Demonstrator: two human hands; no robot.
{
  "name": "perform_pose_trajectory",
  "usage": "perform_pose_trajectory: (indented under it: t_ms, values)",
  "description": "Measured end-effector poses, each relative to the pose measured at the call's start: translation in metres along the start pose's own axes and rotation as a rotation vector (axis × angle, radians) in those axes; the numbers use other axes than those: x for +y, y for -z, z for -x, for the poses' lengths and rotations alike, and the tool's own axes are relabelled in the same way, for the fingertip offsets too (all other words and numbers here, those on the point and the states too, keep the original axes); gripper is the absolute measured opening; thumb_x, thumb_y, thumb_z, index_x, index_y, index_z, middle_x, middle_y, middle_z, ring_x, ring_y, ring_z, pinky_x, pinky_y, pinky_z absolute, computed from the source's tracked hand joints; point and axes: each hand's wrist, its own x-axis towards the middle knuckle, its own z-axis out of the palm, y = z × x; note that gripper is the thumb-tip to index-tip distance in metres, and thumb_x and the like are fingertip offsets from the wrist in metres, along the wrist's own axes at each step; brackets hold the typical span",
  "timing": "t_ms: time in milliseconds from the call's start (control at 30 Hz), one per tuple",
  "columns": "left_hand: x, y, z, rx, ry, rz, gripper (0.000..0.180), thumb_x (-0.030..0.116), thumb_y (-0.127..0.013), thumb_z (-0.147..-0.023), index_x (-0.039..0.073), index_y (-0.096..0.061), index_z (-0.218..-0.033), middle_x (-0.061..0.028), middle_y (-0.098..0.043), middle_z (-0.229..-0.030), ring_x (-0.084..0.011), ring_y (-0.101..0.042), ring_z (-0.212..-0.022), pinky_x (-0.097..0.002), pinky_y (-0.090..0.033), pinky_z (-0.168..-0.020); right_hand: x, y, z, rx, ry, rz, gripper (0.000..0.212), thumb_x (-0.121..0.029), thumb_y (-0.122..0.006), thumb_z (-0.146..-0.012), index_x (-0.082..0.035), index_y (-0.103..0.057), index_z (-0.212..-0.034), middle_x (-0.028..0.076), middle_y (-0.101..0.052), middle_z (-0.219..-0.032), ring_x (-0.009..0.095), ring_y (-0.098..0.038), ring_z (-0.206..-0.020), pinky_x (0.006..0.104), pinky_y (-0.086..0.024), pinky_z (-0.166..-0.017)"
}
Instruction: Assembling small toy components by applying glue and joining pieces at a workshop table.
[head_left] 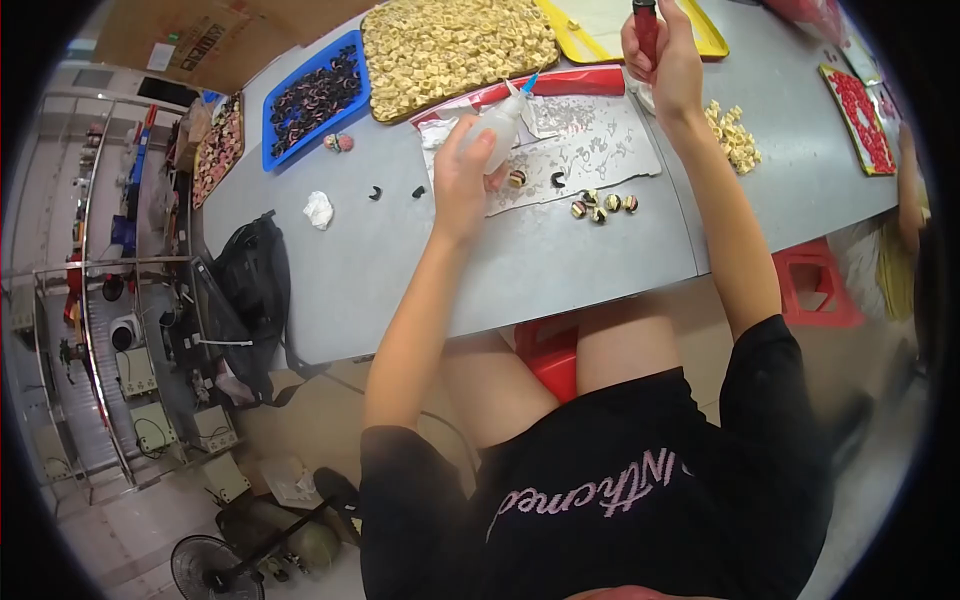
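Note:
My left hand (467,170) is wrapped round a translucent squeeze bottle (497,132) with a thin blue tip (530,82) tilted up and away. Farther right, my raised right hand (672,62) is closed round a red lighter (646,32) with a dark top. Below the bottle, a small striped ball-shaped piece (517,179) and a black curved piece (558,180) lie on a stained white sheet (610,150). Several black, cream and reddish striped pieces (598,214) sit grouped at the sheet's near edge. Two small black curved pieces (376,192) rest left of my left hand.
At the back stand a blue tray (268,135) of dark pieces, a large tray of cream pieces (455,45) and a yellow tray (712,38). Loose cream pieces (733,138) lie by my right forearm. A black bag (245,290) hangs at the table's left edge. Another person's arm (908,190) shows far right.

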Motion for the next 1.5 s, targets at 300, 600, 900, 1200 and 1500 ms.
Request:
perform_pose_trajectory:
  t_ms: [300, 600, 900, 1200, 1500]
  values:
    - [-0.002, 0.005, 0.000, -0.006, 0.001, 0.062, 0.033, 0.033, -0.053, -0.089, 0.005, -0.053, -0.107, -0.0005, -0.054, -0.081, -0.0076, -0.047, -0.060, -0.0206, -0.036, -0.053, -0.056, 0.079, -0.005, 0.026, 0.282, 0.537, 0.035, -0.029, -0.042, -0.099, -0.002, -0.058, -0.112, -0.004, -0.052, -0.077, 0.003, -0.041, -0.064, 0.0172, -0.034, -0.058]
    - [0.003, 0.000, -0.001, -0.057, -0.101, 0.008, 0.031, 0.027, -0.053, -0.094, 0.004, -0.054, -0.116, -0.0040, -0.063, -0.093, -0.0097, -0.061, -0.077, -0.0211, -0.046, -0.060, 0.002, 0.202, 0.037, 0.143, 0.464, 1.500, 0.025, -0.009, -0.048, -0.090, -0.005, -0.056, -0.113, 0.017, -0.052, -0.108, 0.035, -0.049, -0.101, 0.0432, -0.041, -0.085]
    - [0.000, 0.008, 0.010, 0.314, -0.451, -0.420, 0.028, 0.026, -0.060, -0.089, 0.002, -0.058, -0.103, -0.0063, -0.063, -0.089, -0.0125, -0.060, -0.077, -0.0258, -0.048, -0.067, -0.040, 0.116, 0.054, 0.128, 0.475, 1.107, 0.024, -0.011, -0.057, -0.086, -0.003, -0.058, -0.109, 0.013, -0.057, -0.107, 0.028, -0.055, -0.098, 0.0360, -0.044, -0.086]
    - [0.028, -0.034, 0.014, 0.159, -0.732, -0.806, 0.028, 0.012, -0.067, -0.080, 0.003, -0.056, -0.104, -0.0131, -0.060, -0.091, -0.0277, -0.059, -0.077, -0.0342, -0.048, -0.067, -0.037, -0.027, 0.096, -0.632, 0.243, 0.384, 0.038, -0.016, -0.066, -0.084, -0.001, -0.053, -0.116, 0.014, -0.055, -0.111, 0.024, -0.059, -0.101, 0.0341, -0.049, -0.086]
    - [0.044, -0.049, 0.009, 0.159, -0.755, -0.943, 0.029, 0.014, -0.068, -0.079, 0.002, -0.060, -0.104, -0.0123, -0.063, -0.095, -0.0257, -0.059, -0.084, -0.0341, -0.048, -0.072, -0.021, -0.024, 0.071, -0.550, 0.163, 0.089, 0.028, -0.011, -0.065, -0.084, -0.001, -0.056, -0.108, 0.007, -0.063, -0.099, 0.015, -0.061, -0.093, 0.0290, -0.049, -0.082]
